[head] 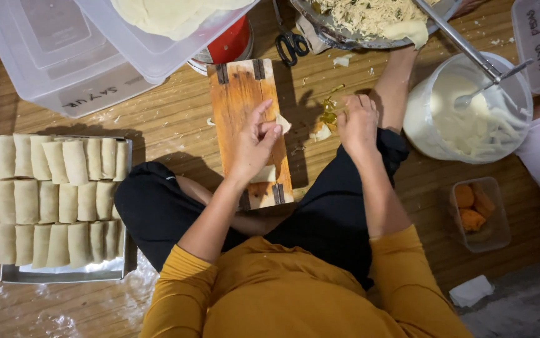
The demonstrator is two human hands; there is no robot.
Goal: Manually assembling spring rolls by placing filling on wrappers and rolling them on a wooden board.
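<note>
A person in a mustard long-sleeved top and dark trousers sits cross-legged on a wooden floor [176, 112], seen from above. Just above the middle of the frame the left hand [254, 145] rests on a narrow wooden board [240, 94] fitted with metal hinges at both ends; its grip is pressed together, thumb and forefinger pinching a small pale scrap of dough [283, 123] at the board's right edge. A second pale piece [263, 174] lies on the board beside the wrist. To the right, the right hand [357, 124] hovers over the floor with the fingers curled downward near some yellowish bits [328, 112]; whether it holds anything cannot be told. At the left of the frame a metal tray [63, 273] carries three rows of pale rolled wraps [57, 200] packed side by side. Clear plastic containers [51, 56] fill the upper left, one holding flat pale sheets [163, 15]. Black scissors [291, 45] lie at top centre beside a metal bowl of shredded filling [370, 15]. At the upper right stands a white tub of cream [464, 119] with a spoon in it, and below it a small clear box of orange pieces [475, 209].
</note>
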